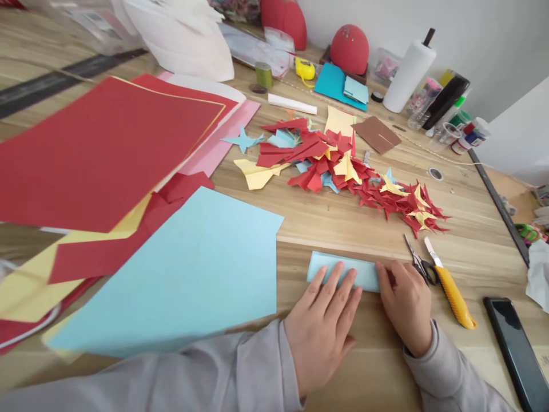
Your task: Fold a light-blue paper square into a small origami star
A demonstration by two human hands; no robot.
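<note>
Left hand (319,326) and right hand (405,300) on a folded blue strip (369,274)

Nearest, the soft grey sleeves (266,360) run out of view at the bottom. The folded strip lies flat on the wood-grain table (343,229), just beyond the hands. The left fingers are slightly spread, laid across it and covering part of its near edge. The right thumb presses its right end, which is hidden; the other fingers curl inward, and whether they pinch the paper I cannot tell.

A glossy black phone (517,349) is cut off at lower right. Nearer the right hand lie a ribbed yellow cutter (455,297) and scissors (422,263), their black handles partly covered by that hand. To the left spreads a smooth, angular blue sheet (193,274), its near edge partly hidden by the left sleeve.

Beyond are large red sheets (107,154) and a heap of pointed paper pieces (369,183), too tangled to count. Farther back stand a white cylindrical roll (409,74) and a red dome (349,48); a clear container (98,26) at upper left is blurred.
</note>
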